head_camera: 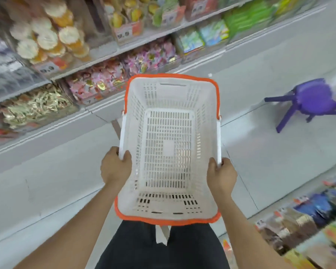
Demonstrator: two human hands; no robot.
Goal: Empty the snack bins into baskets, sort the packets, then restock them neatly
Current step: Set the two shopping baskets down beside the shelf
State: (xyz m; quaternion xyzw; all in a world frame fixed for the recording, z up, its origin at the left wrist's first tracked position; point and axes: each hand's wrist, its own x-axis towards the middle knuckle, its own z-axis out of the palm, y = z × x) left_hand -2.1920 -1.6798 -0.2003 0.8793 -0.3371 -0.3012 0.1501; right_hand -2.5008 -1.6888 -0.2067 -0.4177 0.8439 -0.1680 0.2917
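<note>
— Holding the white basket (136, 105) out in front, empty inside, pointing straight ahead the long way
— Held how?
— Gripped by left hand (115, 166) and right hand (221, 175), curled tight round a white handle bar (122, 131) on each side, near the close end
— Going where?
— Up and to the left, toward the snack bins (89, 98) on the low shelf (52, 129), stuffed with pink packets (101, 78) and gold packets (37, 105), just past the far end, not touching
— Closer to which hand?
— Closer to the left one, most likely; probably needing a turn left, then a put-down to free a hand for scooping
</note>
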